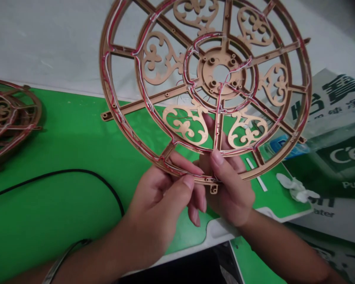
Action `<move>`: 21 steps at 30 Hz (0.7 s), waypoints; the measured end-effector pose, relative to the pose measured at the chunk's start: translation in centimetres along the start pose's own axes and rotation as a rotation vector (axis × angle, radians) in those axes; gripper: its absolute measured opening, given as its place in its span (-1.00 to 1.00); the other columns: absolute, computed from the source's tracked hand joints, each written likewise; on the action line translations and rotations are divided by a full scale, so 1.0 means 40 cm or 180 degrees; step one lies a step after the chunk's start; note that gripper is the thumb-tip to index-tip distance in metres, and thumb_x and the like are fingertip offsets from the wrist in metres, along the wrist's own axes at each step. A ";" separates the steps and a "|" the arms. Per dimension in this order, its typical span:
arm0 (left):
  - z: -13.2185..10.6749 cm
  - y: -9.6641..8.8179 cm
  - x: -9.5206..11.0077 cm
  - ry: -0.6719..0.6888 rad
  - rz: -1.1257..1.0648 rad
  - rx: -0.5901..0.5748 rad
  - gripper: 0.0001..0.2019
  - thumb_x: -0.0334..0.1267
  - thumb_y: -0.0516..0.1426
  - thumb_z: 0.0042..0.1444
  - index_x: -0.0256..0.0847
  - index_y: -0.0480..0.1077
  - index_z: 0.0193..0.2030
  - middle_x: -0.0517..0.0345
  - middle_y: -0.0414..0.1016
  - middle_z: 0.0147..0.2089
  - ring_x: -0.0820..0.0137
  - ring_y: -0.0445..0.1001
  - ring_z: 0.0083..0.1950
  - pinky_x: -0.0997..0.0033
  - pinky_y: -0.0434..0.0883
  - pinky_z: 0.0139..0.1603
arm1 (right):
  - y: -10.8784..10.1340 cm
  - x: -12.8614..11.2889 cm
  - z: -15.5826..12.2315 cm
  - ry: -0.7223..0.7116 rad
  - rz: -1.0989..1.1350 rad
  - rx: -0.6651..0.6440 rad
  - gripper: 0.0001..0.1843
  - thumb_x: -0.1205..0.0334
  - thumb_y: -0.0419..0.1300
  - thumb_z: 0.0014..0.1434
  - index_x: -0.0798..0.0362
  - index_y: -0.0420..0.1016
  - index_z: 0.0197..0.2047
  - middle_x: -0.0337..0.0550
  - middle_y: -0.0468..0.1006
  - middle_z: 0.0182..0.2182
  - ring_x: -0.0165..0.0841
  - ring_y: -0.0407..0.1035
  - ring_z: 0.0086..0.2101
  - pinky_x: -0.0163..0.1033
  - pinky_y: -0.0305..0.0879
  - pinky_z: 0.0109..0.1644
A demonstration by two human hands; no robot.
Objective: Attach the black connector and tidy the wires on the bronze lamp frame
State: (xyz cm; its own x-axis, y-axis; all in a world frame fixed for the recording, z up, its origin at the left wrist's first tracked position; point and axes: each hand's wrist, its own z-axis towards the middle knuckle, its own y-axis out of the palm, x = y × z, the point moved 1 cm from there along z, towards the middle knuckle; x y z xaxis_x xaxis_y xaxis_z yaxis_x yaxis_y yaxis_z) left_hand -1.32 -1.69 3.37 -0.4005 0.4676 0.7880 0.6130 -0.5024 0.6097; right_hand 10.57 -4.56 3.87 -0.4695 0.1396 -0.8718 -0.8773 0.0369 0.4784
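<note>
A round tan frame [167, 94] with spokes, rings and scroll ornaments is held up in front of me, tilted, its top cut off by the picture edge. Red and white wires [148, 104] run along its ring channels and into the hub. My left hand [165, 197] grips the lower left of the outer rim, thumb on the near face. Around the bottom spoke and rim, my right hand [230, 185] closes with its thumb in front and fingers partly hidden behind. A small tab [213, 189] sticks out below the rim between the hands.
Another wired round frame [14, 114] lies at the left on the green tabletop [68, 146]. A black cable [77, 170] curves across it. At the right are a white strip [256, 173], a white flower-like piece [297, 188] and a printed carton [337, 157] beneath clear plastic.
</note>
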 end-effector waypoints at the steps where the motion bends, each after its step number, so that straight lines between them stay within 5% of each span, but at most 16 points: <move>1: 0.002 0.002 0.002 -0.0016 -0.0023 -0.0008 -0.90 -0.21 0.11 0.23 -0.15 0.30 -0.27 0.37 0.47 -0.54 0.58 0.44 -0.55 0.64 0.47 -0.51 | 0.002 0.001 0.000 -0.0006 0.0056 -0.0065 -0.44 0.16 0.12 0.39 -0.06 0.20 0.41 -0.39 0.44 -0.62 -0.43 0.36 -0.73 -0.33 0.43 -0.64; 4: 0.007 0.007 0.005 -0.0132 -0.0083 0.0068 -0.91 -0.24 0.11 0.17 -0.16 0.28 -0.31 0.38 0.43 -0.59 0.58 0.40 -0.59 0.64 0.45 -0.57 | 0.006 0.003 -0.002 -0.0115 0.0022 -0.0123 -0.47 0.19 0.08 0.42 -0.10 0.19 0.41 -0.39 0.46 -0.62 -0.46 0.38 -0.70 -0.39 0.41 -0.62; 12: 0.011 0.004 0.004 -0.0344 -0.0014 0.0249 -0.91 -0.24 0.11 0.10 -0.14 0.25 -0.34 0.41 0.36 -0.66 0.59 0.29 -0.68 0.67 0.33 -0.66 | -0.003 0.010 0.000 -0.0523 -0.0688 0.0573 -0.44 0.10 0.27 0.28 -0.21 0.34 0.32 -0.40 0.25 -0.66 -0.49 0.22 -0.64 -0.36 0.36 -0.51; 17: 0.009 0.002 0.005 -0.0195 -0.0030 0.0089 -0.90 -0.23 0.11 0.16 -0.18 0.28 -0.32 0.34 0.44 -0.59 0.57 0.37 -0.61 0.64 0.42 -0.59 | -0.005 0.004 0.003 -0.0003 -0.0127 0.0277 -0.40 0.15 0.17 0.36 -0.10 0.16 0.41 -0.45 0.31 -0.64 -0.51 0.25 -0.71 -0.41 0.30 -0.63; 21: 0.003 0.001 0.001 -0.0060 -0.0035 -0.0014 -0.89 -0.20 0.14 0.20 -0.17 0.31 -0.23 0.31 0.50 -0.50 0.59 0.42 -0.56 0.66 0.46 -0.53 | 0.001 -0.003 0.003 0.0365 0.0201 -0.0135 -0.50 0.15 -0.02 0.44 0.00 0.20 0.39 -0.37 0.42 -0.69 -0.38 0.38 -0.71 -0.35 0.37 -0.65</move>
State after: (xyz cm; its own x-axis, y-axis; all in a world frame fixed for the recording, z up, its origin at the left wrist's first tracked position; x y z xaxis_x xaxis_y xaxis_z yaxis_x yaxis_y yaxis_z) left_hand -1.24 -1.59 3.41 -0.3942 0.4867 0.7796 0.6057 -0.5004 0.6187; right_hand 10.60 -4.44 4.00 -0.5300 0.0264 -0.8476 -0.8480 -0.0105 0.5299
